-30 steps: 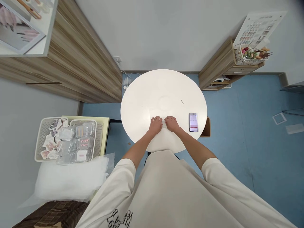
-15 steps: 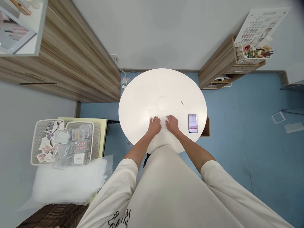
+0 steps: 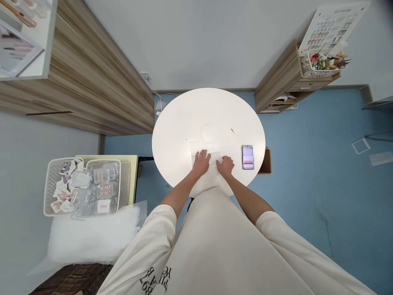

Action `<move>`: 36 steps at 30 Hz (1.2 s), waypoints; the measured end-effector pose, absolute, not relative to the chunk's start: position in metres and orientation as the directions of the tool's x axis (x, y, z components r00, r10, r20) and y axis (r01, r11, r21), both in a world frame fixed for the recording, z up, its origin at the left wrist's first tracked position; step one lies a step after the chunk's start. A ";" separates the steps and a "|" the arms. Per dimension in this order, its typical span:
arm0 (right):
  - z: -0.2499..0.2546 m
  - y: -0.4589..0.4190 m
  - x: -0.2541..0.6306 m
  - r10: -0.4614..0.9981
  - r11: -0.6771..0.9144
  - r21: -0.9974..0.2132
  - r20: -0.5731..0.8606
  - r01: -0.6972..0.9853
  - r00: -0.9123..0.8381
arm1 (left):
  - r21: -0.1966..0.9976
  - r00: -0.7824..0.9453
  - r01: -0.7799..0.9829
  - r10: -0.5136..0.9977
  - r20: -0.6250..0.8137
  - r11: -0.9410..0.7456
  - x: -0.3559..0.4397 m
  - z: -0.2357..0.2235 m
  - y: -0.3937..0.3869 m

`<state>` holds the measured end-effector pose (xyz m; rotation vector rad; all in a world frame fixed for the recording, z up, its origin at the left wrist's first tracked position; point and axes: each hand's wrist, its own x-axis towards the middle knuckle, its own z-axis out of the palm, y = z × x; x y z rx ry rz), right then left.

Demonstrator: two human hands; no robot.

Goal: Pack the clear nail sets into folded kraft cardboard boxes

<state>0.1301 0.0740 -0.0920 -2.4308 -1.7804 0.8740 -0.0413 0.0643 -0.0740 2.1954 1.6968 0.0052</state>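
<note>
Thin white sheet (image 3: 215,157) is laid on the round desk (image 3: 208,104), left of the phone (image 3: 247,157), with what looks like a folded strip along its near part. It is pressed by the left hand (image 3: 201,163), fingers slightly spread, while its right end is met by the right hand (image 3: 225,166), loosely curled, whether pinching cannot be told. Flattening or creasing seems in hand; steady holding and aligned edges are called for.

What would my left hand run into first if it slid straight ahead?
Nothing upright, as far as the picture shows: your left hand would pass over the thin white sheet, then bare tabletop. Depth is hard to judge.
</note>
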 end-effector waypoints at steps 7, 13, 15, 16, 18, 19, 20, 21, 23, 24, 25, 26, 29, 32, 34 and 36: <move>-0.096 0.074 0.125 0.895 -0.343 -0.324 -0.397 0.882 0.202 | 0.337 0.293 0.919 0.924 -0.244 -0.202 -0.025 -0.076 0.061; -0.095 0.083 0.122 0.847 -0.411 -0.340 -0.485 0.846 0.216 | 0.367 0.233 0.924 0.917 -0.323 -0.105 -0.022 -0.074 0.065; -0.094 0.085 0.122 0.832 -0.447 -0.368 -0.507 0.815 0.227 | 0.361 0.246 0.925 0.913 -0.326 -0.120 -0.025 -0.072 0.068; -0.093 0.086 0.122 0.822 -0.469 -0.394 -0.521 0.790 0.229 | 0.365 0.261 0.921 0.910 -0.323 -0.135 -0.027 -0.071 0.069; -0.091 0.087 0.122 0.800 -0.523 -0.464 -0.556 0.715 0.225 | 0.381 0.301 0.908 0.902 -0.309 -0.172 -0.034 -0.071 0.069; -0.090 0.087 0.122 0.789 -0.553 -0.502 -0.572 0.665 0.224 | 0.390 0.321 0.901 0.899 -0.299 -0.191 -0.038 -0.070 0.068; -0.088 0.087 0.121 0.778 -0.581 -0.536 -0.587 0.612 0.225 | 0.398 0.338 0.893 0.896 -0.289 -0.208 -0.041 -0.070 0.067; -0.087 0.086 0.120 0.768 -0.606 -0.563 -0.598 0.562 0.229 | 0.402 0.348 0.889 0.895 -0.279 -0.220 -0.044 -0.070 0.066; -0.085 0.086 0.117 0.763 -0.624 -0.603 -0.606 0.497 0.222 | 0.403 0.351 0.887 0.897 -0.269 -0.226 -0.049 -0.069 0.061; -0.084 0.085 0.114 0.773 -0.610 -0.619 -0.602 0.494 0.201 | 0.404 0.342 0.889 0.900 -0.270 -0.217 -0.050 -0.068 0.059; -0.083 0.085 0.111 0.790 -0.580 -0.634 -0.590 0.512 0.164 | 0.407 0.329 0.891 0.903 -0.276 -0.200 -0.051 -0.068 0.057; -0.082 0.084 0.108 0.812 -0.535 -0.647 -0.572 0.543 0.117 | 0.417 0.315 0.891 0.905 -0.286 -0.178 -0.052 -0.067 0.056; -0.080 0.081 0.098 0.855 -0.380 -0.656 -0.519 0.652 -0.024 | 0.496 0.275 0.864 0.906 -0.322 -0.086 -0.056 -0.065 0.053; -0.075 0.077 0.090 0.859 -0.274 -0.640 -0.499 0.718 -0.116 | 0.604 0.246 0.797 0.915 -0.321 -0.003 -0.063 -0.063 0.050; -0.071 0.076 0.087 0.859 -0.230 -0.630 -0.490 0.742 -0.149 | 0.638 0.210 0.769 0.932 -0.295 0.028 -0.069 -0.061 0.046; -0.067 0.076 0.084 0.859 -0.201 -0.609 -0.486 0.767 -0.161 | 0.628 0.123 0.774 0.954 -0.274 0.080 -0.074 -0.059 0.040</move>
